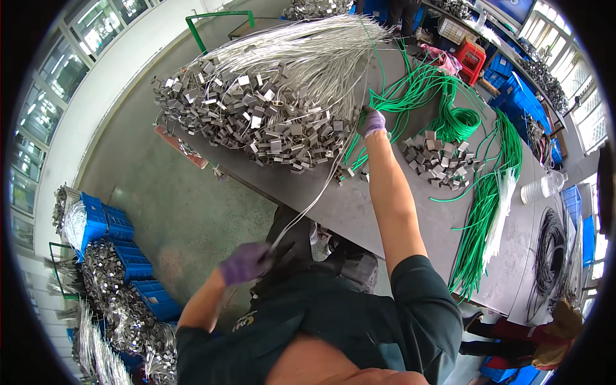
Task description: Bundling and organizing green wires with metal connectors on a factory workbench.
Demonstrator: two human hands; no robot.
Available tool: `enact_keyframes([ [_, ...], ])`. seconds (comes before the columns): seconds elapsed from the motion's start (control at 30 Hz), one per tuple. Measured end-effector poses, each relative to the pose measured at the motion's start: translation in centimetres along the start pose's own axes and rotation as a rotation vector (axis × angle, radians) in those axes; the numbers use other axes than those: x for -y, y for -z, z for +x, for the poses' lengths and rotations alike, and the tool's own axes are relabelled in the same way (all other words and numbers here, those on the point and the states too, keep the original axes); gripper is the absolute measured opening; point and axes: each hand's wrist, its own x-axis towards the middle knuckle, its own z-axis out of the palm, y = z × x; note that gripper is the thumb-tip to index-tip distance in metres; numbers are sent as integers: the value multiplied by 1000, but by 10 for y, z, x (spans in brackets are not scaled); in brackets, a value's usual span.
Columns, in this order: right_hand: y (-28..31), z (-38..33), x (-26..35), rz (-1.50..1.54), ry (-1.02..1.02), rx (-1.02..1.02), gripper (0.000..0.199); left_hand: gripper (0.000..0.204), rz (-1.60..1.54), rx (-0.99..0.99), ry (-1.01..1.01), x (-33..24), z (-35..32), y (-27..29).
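Observation:
My left hand [246, 263], in a purple glove, is closed on the lower end of a few thin silver wires [312, 204] beside the table edge. The strand slants up over the edge toward my right hand [374, 123]. That hand, also gloved in purple, reaches far over the table and its fingers are closed round the wires; the fingertips are partly hidden. To its left lies a large heap of small metal clips [256, 119] with long silver wires [308, 48] fanning out behind. Green wires [398, 96] spread just right of my right hand.
More metal blocks [439, 160] lie right of my right arm, by a green wire coil [459, 123]. Farther right are a green bundle [481, 237], a clear bottle [542, 187] and a black coil [548, 247]. Blue crates [154, 298] stand at left; another person [532, 340] is at lower right.

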Motion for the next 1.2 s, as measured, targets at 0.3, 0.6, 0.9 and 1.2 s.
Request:
enact_keyframes([
  [0.3, -21, 8, 1, 71, 134, -22, 6, 9, 137, 105, 591, 167, -208, -30],
  [0.6, -20, -19, -6, 280, 258, -37, 13, 13, -688, -87, 405, 149, -100, -53],
  [0.9, 3, -28, 37, 180, 370, 53, 16, 18, -501, -53, 522, 170, -140, -75],
  [1.2, 21, -43, -25, 230, 241, 60, 9, 18, -693, -255, 355, 102, 15, -85],
])
